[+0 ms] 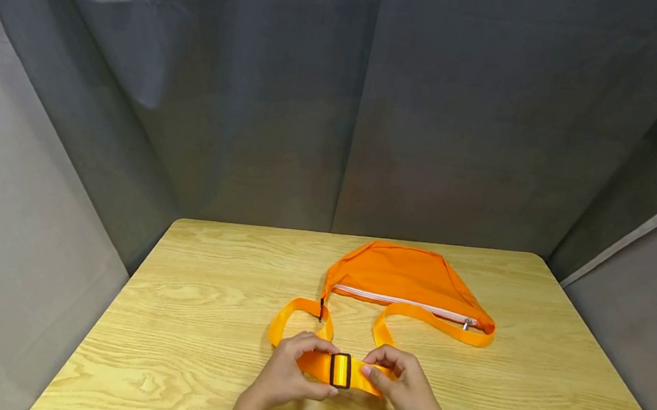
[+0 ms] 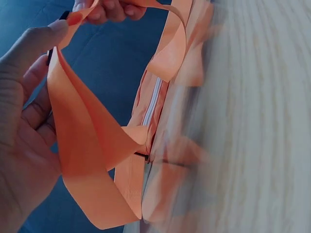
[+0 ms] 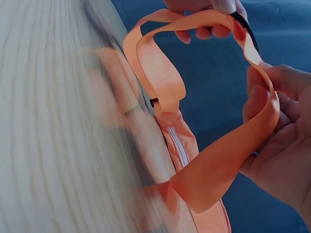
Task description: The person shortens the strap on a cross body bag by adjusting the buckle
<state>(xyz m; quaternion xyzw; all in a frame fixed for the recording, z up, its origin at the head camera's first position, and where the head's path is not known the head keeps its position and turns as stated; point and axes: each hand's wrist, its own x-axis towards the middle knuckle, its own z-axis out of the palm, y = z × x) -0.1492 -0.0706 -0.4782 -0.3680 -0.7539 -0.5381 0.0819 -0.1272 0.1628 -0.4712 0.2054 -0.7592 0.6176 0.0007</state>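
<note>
An orange bag (image 1: 404, 272) with a white zipper (image 1: 402, 300) lies flat on the wooden table, its strap (image 1: 435, 321) looping toward the near edge. My left hand (image 1: 295, 371) pinches the black strap slider (image 1: 340, 370) by its top and bottom edges between fingers and thumb. Just right of the slider, my right hand (image 1: 404, 383) pinches the strap between thumb and fingers. In the left wrist view, a doubled length of strap (image 2: 82, 145) hangs below the slider beside the palm. From the right wrist, the strap (image 3: 218, 165) runs down from the fingers toward the bag.
The light wooden table (image 1: 193, 310) carries the bag toward its back right. Grey curtains (image 1: 267, 97) close off the back, with paler cloth panels (image 1: 26, 220) at the sides. A small black ring (image 1: 321, 310) joins the strap to the bag's left end.
</note>
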